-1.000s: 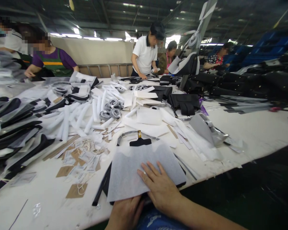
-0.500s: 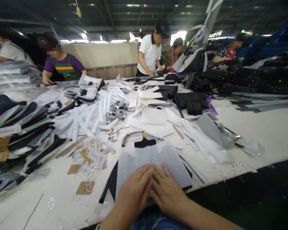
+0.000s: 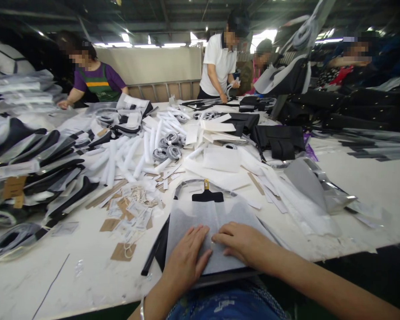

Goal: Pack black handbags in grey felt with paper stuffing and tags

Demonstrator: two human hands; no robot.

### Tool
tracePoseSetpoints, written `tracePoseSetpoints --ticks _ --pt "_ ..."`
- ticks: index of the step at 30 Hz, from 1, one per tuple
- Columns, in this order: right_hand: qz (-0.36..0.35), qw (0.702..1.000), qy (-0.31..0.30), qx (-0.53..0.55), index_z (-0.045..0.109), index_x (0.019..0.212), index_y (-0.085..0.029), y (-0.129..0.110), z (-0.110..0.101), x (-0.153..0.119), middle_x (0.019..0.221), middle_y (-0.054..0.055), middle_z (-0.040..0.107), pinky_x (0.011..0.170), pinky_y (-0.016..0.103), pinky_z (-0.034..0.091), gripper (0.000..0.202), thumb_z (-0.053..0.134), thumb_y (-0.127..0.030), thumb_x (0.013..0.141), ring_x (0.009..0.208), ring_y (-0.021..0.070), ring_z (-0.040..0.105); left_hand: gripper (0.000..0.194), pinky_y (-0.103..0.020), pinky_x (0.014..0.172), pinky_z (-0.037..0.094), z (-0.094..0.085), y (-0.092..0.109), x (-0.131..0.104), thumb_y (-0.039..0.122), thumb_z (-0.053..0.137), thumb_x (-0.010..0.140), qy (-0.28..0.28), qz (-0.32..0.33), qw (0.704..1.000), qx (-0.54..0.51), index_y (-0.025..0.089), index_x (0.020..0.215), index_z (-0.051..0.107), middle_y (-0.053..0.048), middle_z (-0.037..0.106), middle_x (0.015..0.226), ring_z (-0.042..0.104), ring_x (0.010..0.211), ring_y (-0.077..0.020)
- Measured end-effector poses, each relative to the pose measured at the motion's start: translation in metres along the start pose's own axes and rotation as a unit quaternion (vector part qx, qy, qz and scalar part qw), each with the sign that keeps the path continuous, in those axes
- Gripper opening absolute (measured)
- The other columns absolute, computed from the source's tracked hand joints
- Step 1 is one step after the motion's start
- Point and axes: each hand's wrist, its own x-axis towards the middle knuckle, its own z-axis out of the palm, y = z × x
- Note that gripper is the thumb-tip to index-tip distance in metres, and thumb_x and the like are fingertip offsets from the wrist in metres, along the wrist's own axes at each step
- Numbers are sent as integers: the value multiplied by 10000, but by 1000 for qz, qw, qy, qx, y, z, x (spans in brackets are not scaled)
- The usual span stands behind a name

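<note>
A white wrapping sheet (image 3: pixel 200 213) lies over a black bag (image 3: pixel 160 255) at the table's near edge. My left hand (image 3: pixel 186 255) rests on the sheet's left part with its fingers stretched out and the thumb apart. On the sheet's right part, my right hand (image 3: pixel 242 242) lies with bent fingers, touching near the middle crease; nothing shows in its grasp. Beyond the sheet's far edge stick out a black tab (image 3: pixel 207 196) with a gold clasp (image 3: pixel 206 183) and a wrapped handle (image 3: pixel 183 186). Most of the bag is hidden under the sheet.
Tags and brown cards (image 3: pixel 123 251) lie to the left, near stacked wrapped bags (image 3: pixel 63 195). White foam tubes (image 3: pixel 111 162), coiled straps (image 3: pixel 169 146) and black bags (image 3: pixel 280 140) fill the far side. Plastic sheeting (image 3: pixel 306 209) lies right. Several co-workers stand across the table.
My hands have moved apart from being together at the sheet's middle. The left now lies flat on the left side, the right farther right. The view has shifted slightly.
</note>
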Motion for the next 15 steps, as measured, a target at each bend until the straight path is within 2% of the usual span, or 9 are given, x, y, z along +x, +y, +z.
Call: tracePoseSetpoints --ticks 8,15 --pt "-47 998 -2 -38 592 1272 -239 8 1 -2 1129 77 645 871 330 453 300 579 -245 972 1007 226 586 486 -450 1066 513 -4 4 2 310 482 1004 9 -1 1000 -6 128 1447 402 -149 607 1382 569 1297 -263" --pt "-87 994 -5 -61 598 1283 -266 12 3 -3 1119 61 640 868 329 433 292 489 -221 1015 1009 215 576 485 -455 1078 502 -4 4 1 293 500 994 -12 -12 1000 -17 129 1441 404 -148 595 1397 558 1309 -260"
